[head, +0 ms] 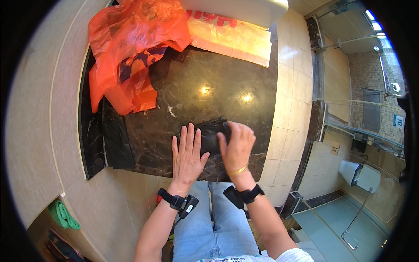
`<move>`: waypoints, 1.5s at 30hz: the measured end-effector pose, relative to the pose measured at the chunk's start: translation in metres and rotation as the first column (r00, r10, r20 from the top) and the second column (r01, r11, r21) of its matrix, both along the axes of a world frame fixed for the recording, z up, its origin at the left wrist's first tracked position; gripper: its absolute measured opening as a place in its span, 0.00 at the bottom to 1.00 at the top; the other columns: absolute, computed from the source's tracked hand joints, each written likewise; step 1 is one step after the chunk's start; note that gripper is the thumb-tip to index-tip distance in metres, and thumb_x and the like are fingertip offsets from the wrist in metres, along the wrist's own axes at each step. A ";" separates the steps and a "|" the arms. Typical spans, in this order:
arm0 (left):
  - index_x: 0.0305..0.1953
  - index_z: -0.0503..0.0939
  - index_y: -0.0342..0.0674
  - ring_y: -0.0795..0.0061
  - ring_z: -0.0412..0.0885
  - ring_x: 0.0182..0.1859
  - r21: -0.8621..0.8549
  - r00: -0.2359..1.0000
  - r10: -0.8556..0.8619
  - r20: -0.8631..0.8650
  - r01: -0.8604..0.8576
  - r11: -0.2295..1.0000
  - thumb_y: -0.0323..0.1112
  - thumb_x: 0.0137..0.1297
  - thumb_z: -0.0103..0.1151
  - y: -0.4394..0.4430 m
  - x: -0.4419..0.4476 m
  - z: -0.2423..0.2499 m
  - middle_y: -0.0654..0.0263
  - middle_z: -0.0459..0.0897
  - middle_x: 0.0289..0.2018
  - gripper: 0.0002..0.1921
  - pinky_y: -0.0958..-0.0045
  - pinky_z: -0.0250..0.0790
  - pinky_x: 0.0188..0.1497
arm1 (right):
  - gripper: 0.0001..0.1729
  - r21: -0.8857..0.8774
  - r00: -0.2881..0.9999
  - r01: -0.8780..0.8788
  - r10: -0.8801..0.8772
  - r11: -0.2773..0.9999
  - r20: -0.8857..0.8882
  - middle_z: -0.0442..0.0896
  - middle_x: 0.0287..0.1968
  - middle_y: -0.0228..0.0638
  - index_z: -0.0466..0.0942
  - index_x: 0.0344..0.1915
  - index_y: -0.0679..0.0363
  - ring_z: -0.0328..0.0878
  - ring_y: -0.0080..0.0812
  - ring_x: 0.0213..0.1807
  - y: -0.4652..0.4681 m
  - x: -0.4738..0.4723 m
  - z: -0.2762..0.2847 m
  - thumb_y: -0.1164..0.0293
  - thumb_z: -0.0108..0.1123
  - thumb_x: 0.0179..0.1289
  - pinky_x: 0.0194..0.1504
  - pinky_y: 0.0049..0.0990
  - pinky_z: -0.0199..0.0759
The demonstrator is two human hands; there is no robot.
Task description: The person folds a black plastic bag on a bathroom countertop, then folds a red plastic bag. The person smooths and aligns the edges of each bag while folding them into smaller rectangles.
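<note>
On the dark marble countertop (229, 78), near its front edge, lies a black plastic bag (209, 140), folded or partly folded. My left hand (188, 157) presses flat on the bag's left part, fingers apart. My right hand (237, 147) is at the bag's right end with its fingers bent; whether the fingertips pinch the plastic cannot be told. A second flat black plastic piece (118, 144) lies at the counter's left front corner. A crumpled orange plastic bag (137, 46) covers the back left, and a folded pale yellow bag with red print (232, 41) is beside it.
A white basin (239, 11) stands at the counter's back edge. The tiled wall (36, 98) borders the left side, with a green cloth (63, 214) low in an opening. Beyond the counter on the right are a tiled floor (288, 131) and a glass shower enclosure (366, 101).
</note>
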State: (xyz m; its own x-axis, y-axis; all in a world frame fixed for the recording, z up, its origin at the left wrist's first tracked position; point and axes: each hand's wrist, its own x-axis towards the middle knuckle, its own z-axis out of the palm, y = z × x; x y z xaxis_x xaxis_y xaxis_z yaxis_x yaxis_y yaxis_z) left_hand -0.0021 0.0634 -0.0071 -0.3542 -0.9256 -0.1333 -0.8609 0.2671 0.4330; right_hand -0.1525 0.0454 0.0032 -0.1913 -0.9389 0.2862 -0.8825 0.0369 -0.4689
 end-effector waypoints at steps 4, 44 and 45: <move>0.71 0.50 0.44 0.61 0.39 0.75 -0.057 0.995 -0.011 0.094 0.016 0.998 0.50 0.66 0.46 0.002 0.002 -0.005 0.58 0.43 0.74 0.36 0.52 0.33 0.73 | 0.40 0.088 0.833 -0.549 0.536 0.831 0.139 0.60 0.68 0.49 0.61 0.65 0.68 0.51 0.49 0.72 0.021 0.041 0.008 0.60 0.61 0.55 0.70 0.42 0.44; 0.65 0.62 0.39 0.58 0.60 0.67 -0.094 0.993 0.053 -0.105 -0.063 0.994 0.38 0.57 0.63 -0.012 0.006 0.018 0.58 0.64 0.64 0.35 0.58 0.51 0.67 | 0.41 0.219 0.971 -0.240 0.229 0.946 0.074 0.60 0.67 0.50 0.61 0.65 0.67 0.55 0.49 0.69 0.014 -0.002 0.010 0.61 0.63 0.55 0.67 0.42 0.49; 0.64 0.64 0.39 0.59 0.62 0.64 -0.077 0.993 0.097 -0.063 -0.102 0.992 0.38 0.56 0.63 -0.014 0.008 0.023 0.58 0.66 0.62 0.34 0.58 0.53 0.64 | 0.37 0.217 0.979 -0.201 0.190 0.955 0.070 0.66 0.64 0.48 0.65 0.63 0.66 0.61 0.48 0.66 0.016 -0.003 0.013 0.64 0.64 0.55 0.64 0.41 0.54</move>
